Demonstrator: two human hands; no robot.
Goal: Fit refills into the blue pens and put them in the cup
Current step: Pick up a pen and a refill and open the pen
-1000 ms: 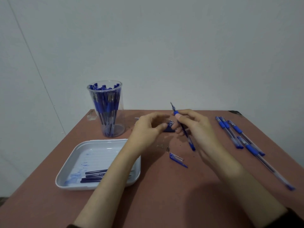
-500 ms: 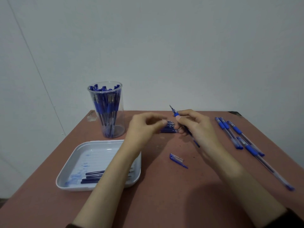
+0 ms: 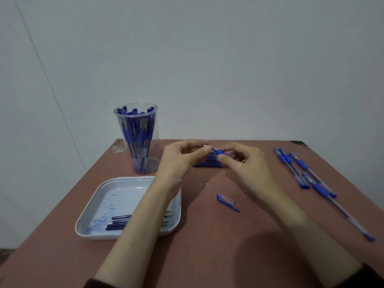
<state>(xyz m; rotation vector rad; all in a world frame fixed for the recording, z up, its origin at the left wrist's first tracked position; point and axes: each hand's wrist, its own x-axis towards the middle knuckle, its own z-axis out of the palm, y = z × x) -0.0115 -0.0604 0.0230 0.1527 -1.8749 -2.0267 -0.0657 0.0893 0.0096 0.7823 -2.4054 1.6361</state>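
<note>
My right hand (image 3: 247,163) holds a blue pen (image 3: 219,152) near its grip, the pen lying almost level and pointing left. My left hand (image 3: 178,159) meets its tip, with finger and thumb pinching something small there that I cannot make out. Both hands hover above a row of blue refills (image 3: 207,162) on the table. A clear cup (image 3: 136,140) filled with several blue pens stands at the back left. A loose blue pen cap (image 3: 226,201) lies in front of my hands.
A white tray (image 3: 97,204) with a few dark refills and blue ink stains sits at the front left, partly under my left forearm. Several blue pens (image 3: 307,173) lie along the right side of the brown table (image 3: 207,246). Small crumbs (image 3: 205,185) lie near the middle.
The pen in my right hand has tipped from steeply upright to nearly level. My left hand has moved up to meet its tip. The small metal tip near the crumbs is gone.
</note>
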